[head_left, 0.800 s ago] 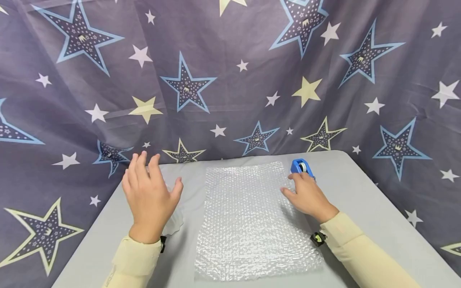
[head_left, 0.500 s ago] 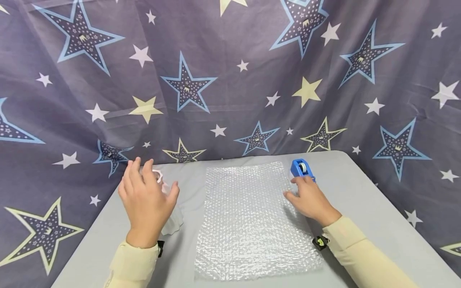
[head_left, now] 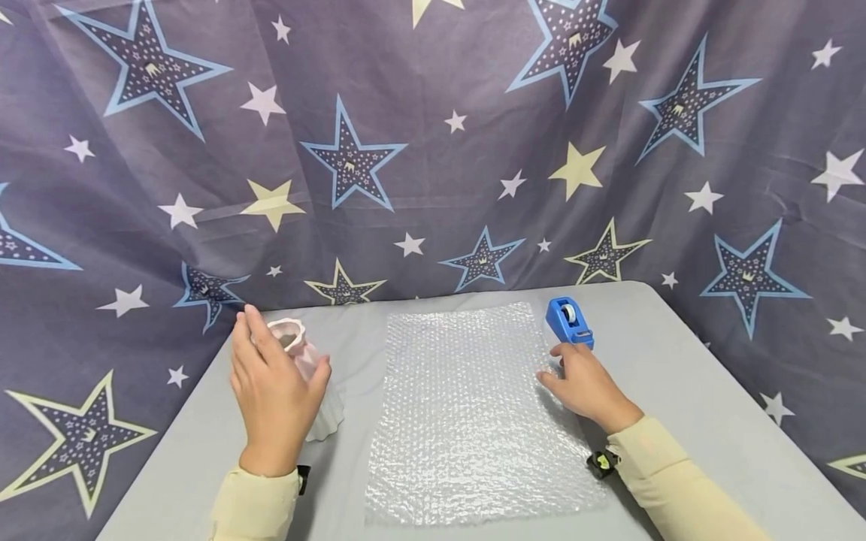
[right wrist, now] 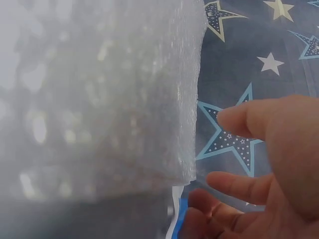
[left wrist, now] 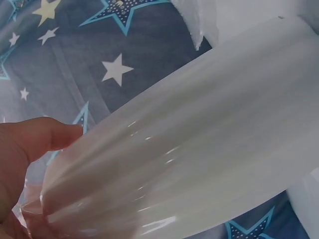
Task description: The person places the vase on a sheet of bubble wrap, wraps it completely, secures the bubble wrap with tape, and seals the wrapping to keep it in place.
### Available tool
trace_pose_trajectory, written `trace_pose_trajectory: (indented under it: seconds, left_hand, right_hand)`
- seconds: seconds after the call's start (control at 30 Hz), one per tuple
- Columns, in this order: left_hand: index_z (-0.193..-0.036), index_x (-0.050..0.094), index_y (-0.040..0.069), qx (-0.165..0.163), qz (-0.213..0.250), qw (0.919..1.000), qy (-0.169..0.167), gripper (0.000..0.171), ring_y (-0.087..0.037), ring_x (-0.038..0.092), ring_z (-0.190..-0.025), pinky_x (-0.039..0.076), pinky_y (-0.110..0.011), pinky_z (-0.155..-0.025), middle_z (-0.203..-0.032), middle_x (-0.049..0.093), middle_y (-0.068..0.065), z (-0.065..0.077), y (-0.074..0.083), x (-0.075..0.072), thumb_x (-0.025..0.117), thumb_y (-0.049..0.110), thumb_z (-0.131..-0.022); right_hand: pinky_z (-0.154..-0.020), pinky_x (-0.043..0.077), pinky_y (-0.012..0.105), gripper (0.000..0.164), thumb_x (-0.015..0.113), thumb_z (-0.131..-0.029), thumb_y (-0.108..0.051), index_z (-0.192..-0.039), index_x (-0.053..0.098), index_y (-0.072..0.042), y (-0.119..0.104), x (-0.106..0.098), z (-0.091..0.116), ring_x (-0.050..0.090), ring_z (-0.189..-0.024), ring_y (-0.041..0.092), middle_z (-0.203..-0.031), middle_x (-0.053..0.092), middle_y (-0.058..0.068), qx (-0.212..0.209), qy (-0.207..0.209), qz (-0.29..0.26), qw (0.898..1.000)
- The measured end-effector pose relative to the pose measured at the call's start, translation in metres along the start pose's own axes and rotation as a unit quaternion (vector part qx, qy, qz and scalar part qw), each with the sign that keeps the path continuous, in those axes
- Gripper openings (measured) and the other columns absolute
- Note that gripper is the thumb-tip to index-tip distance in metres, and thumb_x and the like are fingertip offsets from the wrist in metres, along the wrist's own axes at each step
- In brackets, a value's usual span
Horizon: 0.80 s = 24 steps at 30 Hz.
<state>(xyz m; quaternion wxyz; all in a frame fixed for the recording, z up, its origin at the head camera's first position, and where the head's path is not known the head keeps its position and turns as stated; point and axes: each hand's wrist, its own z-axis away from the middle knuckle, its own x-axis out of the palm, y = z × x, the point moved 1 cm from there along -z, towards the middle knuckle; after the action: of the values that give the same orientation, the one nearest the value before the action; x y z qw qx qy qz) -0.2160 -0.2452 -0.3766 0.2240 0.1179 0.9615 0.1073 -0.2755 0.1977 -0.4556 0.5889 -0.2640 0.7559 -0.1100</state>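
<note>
A fluted vase [head_left: 328, 415], white low down and pinkish toward its wavy rim, stands on the left of the table. My left hand [head_left: 274, 398] is at its neck, fingers nearly straight, thumb on the right side. In the left wrist view the thumb [left wrist: 55, 134] lies at the edge of the glossy vase [left wrist: 169, 149]; whether it presses there I cannot tell. Over the right edge of a flat bubble wrap sheet [head_left: 467, 421] hovers my right hand [head_left: 587, 383], fingers loosely bent and holding nothing. Just beyond its fingertips sits a blue tape dispenser [head_left: 563, 319].
A grey-covered table [head_left: 683, 391] carries these things. Behind it and along both sides hangs a dark curtain [head_left: 419, 188] printed with stars. The bubble wrap takes up the middle, between the vase and the tape dispenser.
My left hand has come down and closer to the vase, whose rim now shows. The right hand has drawn back slightly from the tape dispenser, uncovering more of it.
</note>
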Motion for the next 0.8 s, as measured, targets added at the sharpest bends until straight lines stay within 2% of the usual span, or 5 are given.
trace_pose_trajectory:
  seconds: [0.17, 0.3, 0.43, 0.67, 0.8]
  left_hand:
    - [-0.163, 0.019, 0.001, -0.011, 0.045, 0.9988, 0.015, 0.124, -0.052, 0.038, -0.142, 0.037, -0.064, -0.112, -0.158, 0.032, -0.033, 0.003, -0.002, 0.003, 0.091, 0.014, -0.063]
    - [-0.165, 0.012, 0.003, -0.045, 0.073, 0.9963, -0.004, 0.128, -0.050, 0.037, -0.143, 0.041, -0.061, -0.109, -0.161, 0.026, -0.031, 0.006, -0.004, 0.005, 0.091, 0.011, -0.065]
    - [-0.165, 0.006, 0.005, -0.079, 0.087, 0.9928, -0.024, 0.130, -0.052, 0.043, -0.138, 0.046, -0.063, -0.103, -0.162, 0.023, -0.031, 0.009, -0.006, 0.005, 0.091, 0.014, -0.067]
    - [-0.166, 0.003, 0.006, -0.111, 0.110, 0.9874, -0.025, 0.138, -0.052, 0.051, -0.125, 0.047, -0.066, -0.097, -0.154, 0.034, -0.030, 0.012, -0.012, 0.005, 0.095, 0.019, -0.063]
    - [-0.166, 0.000, 0.008, -0.137, 0.120, 0.9824, -0.042, 0.143, -0.050, 0.049, -0.129, 0.045, -0.065, -0.101, -0.152, 0.036, -0.029, 0.015, -0.016, 0.005, 0.097, 0.021, -0.061]
  right_hand:
    - [-0.083, 0.051, 0.051, 0.052, 0.074, -0.090, -0.030, -0.124, 0.063, 0.007, 0.005, 0.004, 0.000, 0.060, -0.092, 0.029, -0.106, 0.064, 0.020, 0.003, -0.003, -0.005, 1.000]
    - [-0.080, 0.050, 0.047, 0.052, 0.075, -0.089, -0.031, -0.124, 0.063, 0.006, 0.009, 0.006, 0.000, 0.058, -0.087, 0.024, -0.101, 0.061, 0.016, 0.014, -0.016, -0.012, 1.000]
    - [-0.080, 0.050, 0.046, 0.052, 0.076, -0.089, -0.031, -0.124, 0.063, 0.006, 0.012, 0.006, 0.000, 0.058, -0.088, 0.024, -0.100, 0.061, 0.014, 0.020, -0.029, -0.016, 0.999]
    - [-0.080, 0.053, 0.046, 0.055, 0.077, -0.088, -0.029, -0.127, 0.061, 0.007, 0.014, 0.007, 0.000, 0.062, -0.091, 0.025, -0.104, 0.061, 0.016, 0.025, -0.046, -0.022, 0.998]
    - [-0.081, 0.053, 0.047, 0.059, 0.078, -0.087, -0.029, -0.128, 0.059, 0.010, 0.014, 0.008, 0.000, 0.062, -0.091, 0.026, -0.105, 0.062, 0.017, 0.025, -0.051, -0.021, 0.998]
